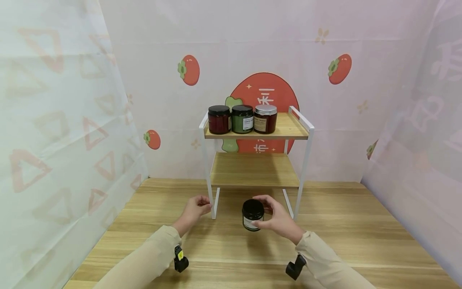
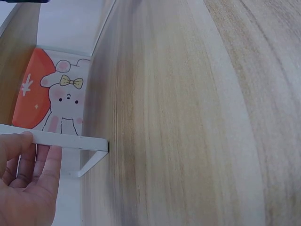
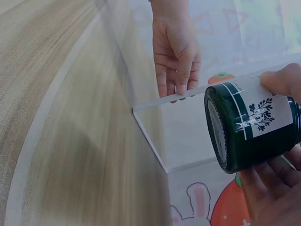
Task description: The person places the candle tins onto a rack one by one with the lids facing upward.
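Note:
My right hand [image 1: 276, 216] grips a dark green glass candle jar [image 1: 252, 222] with a black lid and white label, thumb at the front and fingers round the far side. The jar hangs above the table in front of the rack, and its bottom shows in the right wrist view, where the label carries a leafy sprig. At the rack's front left, my left hand [image 1: 195, 210] pinches the white metal leg [image 2: 70, 140] between thumb and fingers. The two-tier wooden rack [image 1: 288, 127] stands upright on the table.
On the top shelf stand a dark red jar with a black lid [image 1: 219, 122], a green jar [image 1: 241, 124] and a dark red jar with a silver lid [image 1: 265, 123]. The lower shelf [image 1: 254, 170] is bare wood. Printed cloth walls [image 1: 162, 100] surround the wooden table [image 1: 343, 224].

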The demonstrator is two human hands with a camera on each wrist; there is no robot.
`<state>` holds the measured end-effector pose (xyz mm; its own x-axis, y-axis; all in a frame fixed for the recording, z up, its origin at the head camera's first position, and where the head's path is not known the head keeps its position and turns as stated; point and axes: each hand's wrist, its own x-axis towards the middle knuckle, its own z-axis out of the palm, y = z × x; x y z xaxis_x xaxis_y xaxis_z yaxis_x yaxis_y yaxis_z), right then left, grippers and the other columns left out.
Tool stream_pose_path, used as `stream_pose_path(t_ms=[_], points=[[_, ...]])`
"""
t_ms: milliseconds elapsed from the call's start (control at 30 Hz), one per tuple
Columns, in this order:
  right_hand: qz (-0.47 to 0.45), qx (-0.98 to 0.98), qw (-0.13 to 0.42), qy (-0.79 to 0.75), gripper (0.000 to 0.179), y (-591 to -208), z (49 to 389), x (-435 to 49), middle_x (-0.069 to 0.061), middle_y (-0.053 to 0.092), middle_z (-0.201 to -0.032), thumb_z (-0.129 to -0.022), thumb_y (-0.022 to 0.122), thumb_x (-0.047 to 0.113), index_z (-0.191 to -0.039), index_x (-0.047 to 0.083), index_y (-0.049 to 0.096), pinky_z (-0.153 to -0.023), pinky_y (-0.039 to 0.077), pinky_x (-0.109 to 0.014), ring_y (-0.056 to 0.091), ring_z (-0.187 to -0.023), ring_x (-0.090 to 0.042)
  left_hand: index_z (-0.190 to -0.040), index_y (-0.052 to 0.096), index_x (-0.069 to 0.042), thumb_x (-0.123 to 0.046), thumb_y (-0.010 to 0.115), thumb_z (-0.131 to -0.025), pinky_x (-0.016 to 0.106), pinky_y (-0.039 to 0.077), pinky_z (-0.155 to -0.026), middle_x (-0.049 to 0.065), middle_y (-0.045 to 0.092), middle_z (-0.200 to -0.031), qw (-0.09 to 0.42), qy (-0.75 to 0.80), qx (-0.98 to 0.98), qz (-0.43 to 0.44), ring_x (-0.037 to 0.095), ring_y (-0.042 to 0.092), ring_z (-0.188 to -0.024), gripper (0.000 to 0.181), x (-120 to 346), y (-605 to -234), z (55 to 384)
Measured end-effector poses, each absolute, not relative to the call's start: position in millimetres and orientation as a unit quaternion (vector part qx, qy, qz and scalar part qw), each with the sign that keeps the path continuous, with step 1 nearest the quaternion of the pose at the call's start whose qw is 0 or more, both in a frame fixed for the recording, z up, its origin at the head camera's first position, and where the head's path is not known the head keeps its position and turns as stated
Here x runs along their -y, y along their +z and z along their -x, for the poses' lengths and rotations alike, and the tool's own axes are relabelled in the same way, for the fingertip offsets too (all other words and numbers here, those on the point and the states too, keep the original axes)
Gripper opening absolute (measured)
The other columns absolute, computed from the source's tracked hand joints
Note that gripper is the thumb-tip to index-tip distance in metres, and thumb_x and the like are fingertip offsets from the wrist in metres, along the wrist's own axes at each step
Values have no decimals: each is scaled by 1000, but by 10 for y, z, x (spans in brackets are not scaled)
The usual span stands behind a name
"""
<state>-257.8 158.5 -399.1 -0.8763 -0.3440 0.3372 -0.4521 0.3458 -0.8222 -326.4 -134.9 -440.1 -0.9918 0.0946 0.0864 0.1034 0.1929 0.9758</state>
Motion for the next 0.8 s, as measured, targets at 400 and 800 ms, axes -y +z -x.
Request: stream_pose_path(t_ms=[400,800], points=[[-242,810,43,532,60,-3918,2570,-1634,-13,60,-122,-74,84,14,-127,7,55,-93,53,-23,61,-109,-25,-98,58,8,8,60,-90,30,60,-83,13,60,-95,5,-635,770,60,16,60,-86,9,1327,-4391,3261],[-242,803,20,545,61,-3903,2595,-1667,-15,58,-126,-75,84,15,-128,7,54,-98,52,-34,59,-114,-30,-97,57,9,8,61,-89,28,60,-79,13,59,-92,8,-636,769,65,17,59,-85,9,1335,-4389,3244]])
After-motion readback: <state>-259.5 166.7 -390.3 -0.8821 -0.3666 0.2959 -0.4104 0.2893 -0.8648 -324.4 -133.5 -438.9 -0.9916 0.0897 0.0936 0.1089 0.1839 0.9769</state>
